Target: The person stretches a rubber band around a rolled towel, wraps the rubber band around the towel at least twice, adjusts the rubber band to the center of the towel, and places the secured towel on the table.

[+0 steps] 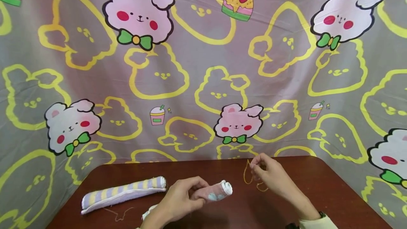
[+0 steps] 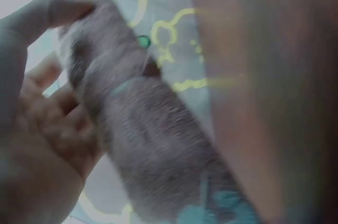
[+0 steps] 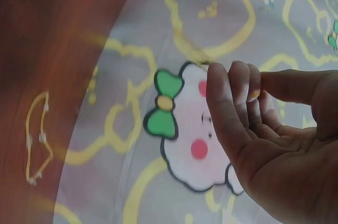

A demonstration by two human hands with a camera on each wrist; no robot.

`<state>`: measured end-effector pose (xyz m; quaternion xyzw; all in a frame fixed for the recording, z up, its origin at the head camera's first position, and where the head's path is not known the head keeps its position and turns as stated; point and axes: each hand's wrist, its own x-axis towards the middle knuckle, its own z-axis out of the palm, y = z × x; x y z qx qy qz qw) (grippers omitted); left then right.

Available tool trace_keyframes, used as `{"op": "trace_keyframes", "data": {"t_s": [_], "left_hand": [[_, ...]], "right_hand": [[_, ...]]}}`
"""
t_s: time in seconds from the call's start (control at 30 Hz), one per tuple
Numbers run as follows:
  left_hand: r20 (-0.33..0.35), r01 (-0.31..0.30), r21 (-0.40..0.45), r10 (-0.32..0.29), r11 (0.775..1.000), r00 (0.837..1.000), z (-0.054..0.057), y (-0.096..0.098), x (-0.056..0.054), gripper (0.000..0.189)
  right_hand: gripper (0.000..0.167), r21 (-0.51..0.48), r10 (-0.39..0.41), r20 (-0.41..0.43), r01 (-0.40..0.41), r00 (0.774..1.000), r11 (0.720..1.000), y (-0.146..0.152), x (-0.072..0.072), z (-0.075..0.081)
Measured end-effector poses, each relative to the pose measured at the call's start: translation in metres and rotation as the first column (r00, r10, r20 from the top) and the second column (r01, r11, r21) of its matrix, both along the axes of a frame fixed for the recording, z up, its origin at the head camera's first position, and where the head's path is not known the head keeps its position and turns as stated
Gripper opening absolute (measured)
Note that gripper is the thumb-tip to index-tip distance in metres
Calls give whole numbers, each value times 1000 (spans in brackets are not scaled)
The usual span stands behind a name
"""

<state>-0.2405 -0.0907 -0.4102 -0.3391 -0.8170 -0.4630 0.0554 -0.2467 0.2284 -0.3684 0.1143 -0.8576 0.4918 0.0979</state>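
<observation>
My left hand point(image 1: 182, 197) grips a rolled pink towel point(image 1: 216, 192) with pale blue shapes and a white inner edge at its right end. In the left wrist view, the thumb lies across this roll point(image 2: 148, 123), and the fingers are behind it. To the right, above the table, my right hand point(image 1: 267, 172) pinches a thin yellow string loop point(image 1: 245, 176) between thumb and fingertips. Most of that loop blurs into the background in the right wrist view, where the hand point(image 3: 264, 113) shows its fingertips together. A second string loop point(image 3: 29, 142) lies on the table near this hand.
A rolled towel point(image 1: 124, 193) with purple and yellow stripes lies at the table's left. Before it is a thin loose string point(image 1: 119, 216). Part of a white cloth point(image 1: 147, 212) shows beside the left wrist. A printed curtain point(image 1: 197, 56) hangs behind the brown table point(image 1: 286, 207).
</observation>
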Motion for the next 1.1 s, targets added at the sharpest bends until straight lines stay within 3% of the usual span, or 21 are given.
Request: {"op": "trace_keyframes", "data": {"t_s": [0.1,0.13,0.23,0.4,0.53,0.63,0.77,0.93,1.03,1.1], "left_hand": [[-111,-42,2,42,999,993,-6,5,-1,41],[-119,-43,3,43,999,992,-8,7,0,41],[-107,-31,-11,30,999,994,-11,13,2,42],[-74,-29,-52,25,998,997,-11,18,4,44],[-116,-58,-95,46,994,992,-8,18,3,60],[-155,-58,-111,40,992,987,-7,18,4,79],[-188,-38,-117,15,992,982,-5,20,5,88],[-215,-1,-133,-28,991,976,0,23,4,70],[-222,-7,-138,-24,990,975,7,25,-1,54],[-237,-44,-142,9,989,971,12,26,-4,46]], "right_hand": [[9,23,48,-9,-48,999,999,-10,2,-2],[9,32,70,-18,-70,997,997,-11,3,-4],[9,51,154,-68,-151,986,987,-16,7,-6],[8,101,326,-109,-316,939,943,-25,15,-6],[6,153,412,-141,-392,900,907,-29,19,-5],[5,179,444,-161,-417,881,891,-31,19,-5],[11,197,487,-173,-455,856,868,-31,19,-4],[14,217,516,-231,-473,825,854,-29,20,-3],[20,225,493,-295,-442,819,868,-28,21,-1],[23,229,453,-342,-395,823,890,-29,20,1]]}}
